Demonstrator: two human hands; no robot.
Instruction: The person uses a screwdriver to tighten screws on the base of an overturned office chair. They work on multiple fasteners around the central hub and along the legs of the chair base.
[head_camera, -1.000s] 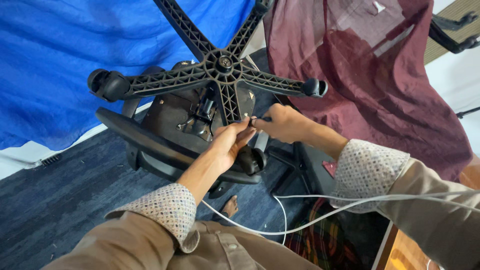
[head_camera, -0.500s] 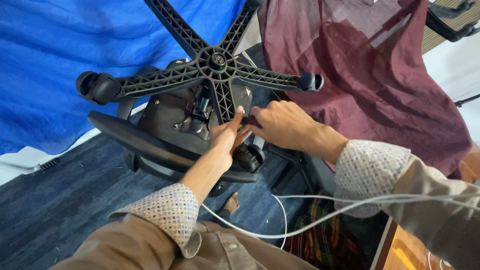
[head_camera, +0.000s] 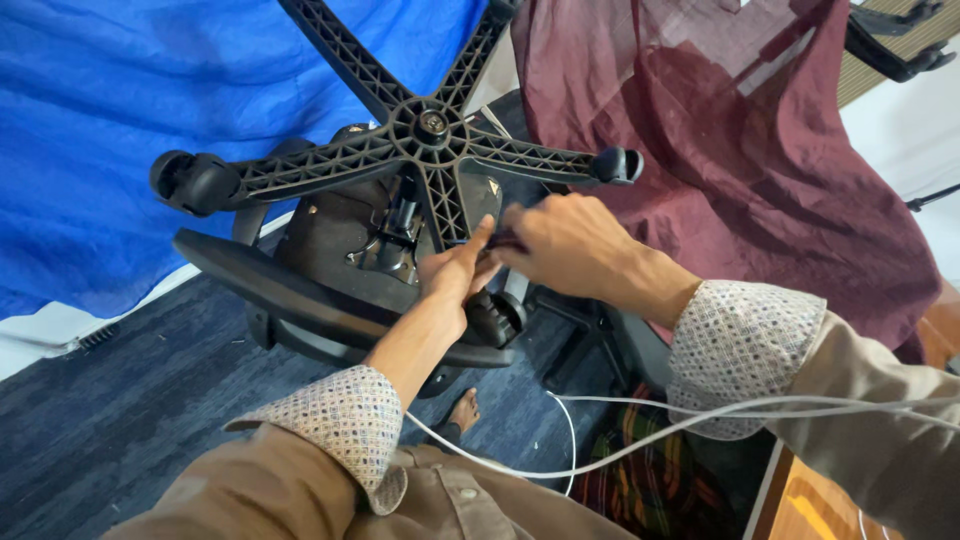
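Observation:
An upturned black office chair lies before me, its five-spoke wheeled base pointing up. My left hand reaches under one spoke, fingertips against the mechanism beneath the seat. My right hand is closed around a small dark tool or part, its tip meeting my left fingers. What exactly it grips is partly hidden by the fingers. A black castor sits just below both hands.
A blue cloth hangs at the back left, a maroon cloth drapes over something at the right. White cables cross my lap. A bare foot rests on the grey carpet. Another chair's armrest shows top right.
Both hands have shifted slightly upward and closer to the chair's hub. The right hand's grip has tightened over the small dark item; the view has moved a little.

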